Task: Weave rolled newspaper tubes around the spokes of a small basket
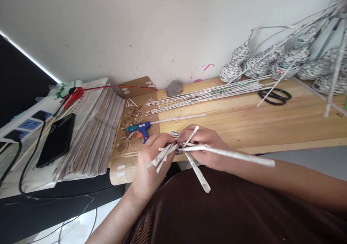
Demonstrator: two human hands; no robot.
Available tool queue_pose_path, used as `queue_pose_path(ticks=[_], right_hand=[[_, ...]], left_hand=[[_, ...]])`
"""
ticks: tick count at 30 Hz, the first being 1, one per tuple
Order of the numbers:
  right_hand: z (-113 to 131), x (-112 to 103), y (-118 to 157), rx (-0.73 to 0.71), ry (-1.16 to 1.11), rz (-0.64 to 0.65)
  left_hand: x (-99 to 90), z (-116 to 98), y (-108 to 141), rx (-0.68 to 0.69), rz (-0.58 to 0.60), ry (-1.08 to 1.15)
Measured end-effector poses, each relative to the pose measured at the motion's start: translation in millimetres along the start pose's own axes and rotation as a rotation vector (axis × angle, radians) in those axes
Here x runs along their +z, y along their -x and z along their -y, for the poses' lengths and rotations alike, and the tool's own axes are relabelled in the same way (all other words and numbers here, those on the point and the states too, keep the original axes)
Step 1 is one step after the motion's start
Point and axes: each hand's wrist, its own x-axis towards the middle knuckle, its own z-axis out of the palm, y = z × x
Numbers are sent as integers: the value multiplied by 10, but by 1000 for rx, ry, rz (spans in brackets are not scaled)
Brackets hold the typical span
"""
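Both my hands meet over the table's front edge around a small woven paper piece (174,134), mostly hidden by my fingers. Several rolled paper sticks (235,155) fan out from it toward me and to both sides. My left hand (154,161) is closed around the piece from the left, with a few short stick ends lying over its fingers. With fingers pinched near the centre, my right hand (204,143) grips the sticks where they cross; I cannot tell exactly which one. One thicker, hollow stick (199,173) points down toward my lap.
A blue glue gun (142,130) lies on stained cardboard (121,157). Behind my hands are long paper sticks (200,96), a grey lump (174,88) and black scissors (275,96). Woven paper figures (231,70) stand back right. Stacked paper (100,128), a phone (56,139) and a power strip (29,123) sit left.
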Motion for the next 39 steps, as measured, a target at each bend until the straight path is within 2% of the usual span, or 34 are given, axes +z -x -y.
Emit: queue_pose_path(ticks=[3, 7, 12, 17, 20, 24, 27, 30, 39], right_hand=[[-40, -41, -6, -87, 119, 114], [-119, -97, -3, -101, 170, 244], [-111, -103, -31, -199, 108, 143], [-42, -84, -65, -198, 87, 82], [-56, -62, -71, -211, 71, 42], [-66, -55, -78, -186, 80, 44], [-35, -68, -82, -170, 104, 74], [-7, -68, -81, -148, 147, 117], [-85, -62, -70, -176, 183, 156]], left_hand=[[-8, -3, 8, 0, -1, 11], [-36, -13, 13, -41, 5, 80], [-128, -20, -2, -91, 30, 194], [-204, 5, 0, -82, 77, 266], [-200, 26, 27, -93, 45, 298], [-144, 65, 103, -151, -5, 386], [-85, 102, 167, -267, -1, 482], [-59, 124, 176, -346, -10, 479], [-170, 105, 24, -236, 27, 409]])
